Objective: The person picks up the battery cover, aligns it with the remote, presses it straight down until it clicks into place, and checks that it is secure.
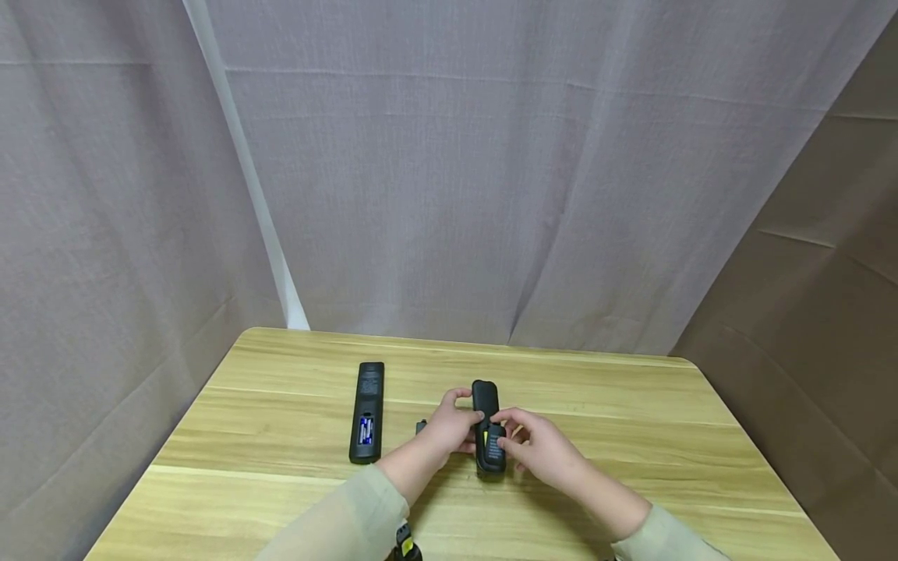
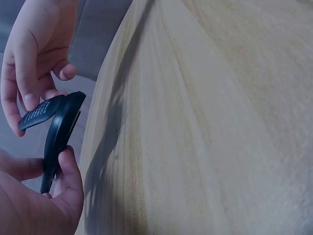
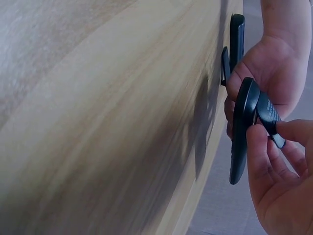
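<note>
A small black remote control is turned back side up near the middle of the table. My left hand grips its side between thumb and fingers. With thumb and fingertips, my right hand pinches a black battery cover with pale print. In the right wrist view the cover stands tilted away from the remote's back, one end against it. A strip of yellow shows beside the cover. The left wrist view shows the remote held above the tabletop.
A longer black remote lies to the left, its battery bay exposing blue batteries. Just beyond my left wrist, a small dark piece rests on the wooden table. A black and yellow thing shows by the left sleeve. Grey curtains hang behind.
</note>
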A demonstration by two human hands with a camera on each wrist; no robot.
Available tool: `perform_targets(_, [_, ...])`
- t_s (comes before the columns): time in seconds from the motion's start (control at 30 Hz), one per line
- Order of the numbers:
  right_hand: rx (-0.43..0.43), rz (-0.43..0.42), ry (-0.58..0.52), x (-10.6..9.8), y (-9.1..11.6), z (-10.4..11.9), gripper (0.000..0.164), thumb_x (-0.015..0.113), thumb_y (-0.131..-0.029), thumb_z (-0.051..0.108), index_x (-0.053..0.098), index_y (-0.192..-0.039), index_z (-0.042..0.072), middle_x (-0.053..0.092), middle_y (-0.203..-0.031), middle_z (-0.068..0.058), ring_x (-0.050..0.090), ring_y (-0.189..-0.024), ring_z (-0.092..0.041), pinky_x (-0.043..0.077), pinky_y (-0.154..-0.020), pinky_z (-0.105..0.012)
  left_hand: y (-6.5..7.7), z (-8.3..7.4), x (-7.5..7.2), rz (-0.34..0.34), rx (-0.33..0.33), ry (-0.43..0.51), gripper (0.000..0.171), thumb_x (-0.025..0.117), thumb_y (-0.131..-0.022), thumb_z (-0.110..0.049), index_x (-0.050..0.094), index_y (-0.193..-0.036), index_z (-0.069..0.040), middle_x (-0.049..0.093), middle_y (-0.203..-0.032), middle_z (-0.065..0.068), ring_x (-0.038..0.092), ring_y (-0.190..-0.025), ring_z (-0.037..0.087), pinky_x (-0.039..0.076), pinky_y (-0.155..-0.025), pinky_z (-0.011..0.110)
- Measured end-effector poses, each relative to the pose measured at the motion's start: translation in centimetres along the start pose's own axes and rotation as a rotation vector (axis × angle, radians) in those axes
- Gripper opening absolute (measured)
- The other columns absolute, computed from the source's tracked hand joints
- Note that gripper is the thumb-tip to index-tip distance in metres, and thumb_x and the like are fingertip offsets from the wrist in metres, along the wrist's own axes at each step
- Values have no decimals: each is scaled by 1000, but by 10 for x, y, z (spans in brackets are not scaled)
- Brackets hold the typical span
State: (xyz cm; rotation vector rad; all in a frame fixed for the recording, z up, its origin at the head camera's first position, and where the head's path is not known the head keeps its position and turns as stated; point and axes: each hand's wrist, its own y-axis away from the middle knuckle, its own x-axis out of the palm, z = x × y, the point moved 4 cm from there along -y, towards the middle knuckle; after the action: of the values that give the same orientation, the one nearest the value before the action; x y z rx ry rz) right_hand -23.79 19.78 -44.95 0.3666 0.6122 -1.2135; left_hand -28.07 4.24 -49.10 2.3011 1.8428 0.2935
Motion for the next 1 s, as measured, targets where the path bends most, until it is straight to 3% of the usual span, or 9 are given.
perform_targets(0.27, [27, -19, 9, 2, 0, -1, 31, 68, -91, 2, 62, -121, 8, 55, -90, -4, 59, -70, -19, 56, -50, -39, 2, -2, 2, 6, 3, 2, 52, 62, -96, -12, 40, -143, -14, 65, -86, 15, 60, -61, 17, 53, -52, 27])
perform_targets(0.73, [45, -12, -2, 3, 0, 0, 30, 68, -91, 3, 61, -120, 4, 53, -86, -5, 59, -65, -24, 55, -48, -39, 2, -4, 4, 32, 37, 4, 49, 60, -97, -11, 40, -142, -13, 64, -101, 13, 65, -68, 20, 54, -53, 27])
perform_targets(1.0, [7, 12, 34, 3, 0, 1, 29, 67, -93, 5, 61, -121, 6, 55, -87, -3, 58, -70, -19, 56, -52, -38, 3, -5, 4, 43, 33, 5, 46, 60, -97, -11, 42, -140, -13, 65, -102, 13, 66, -69, 22, 54, -54, 28])
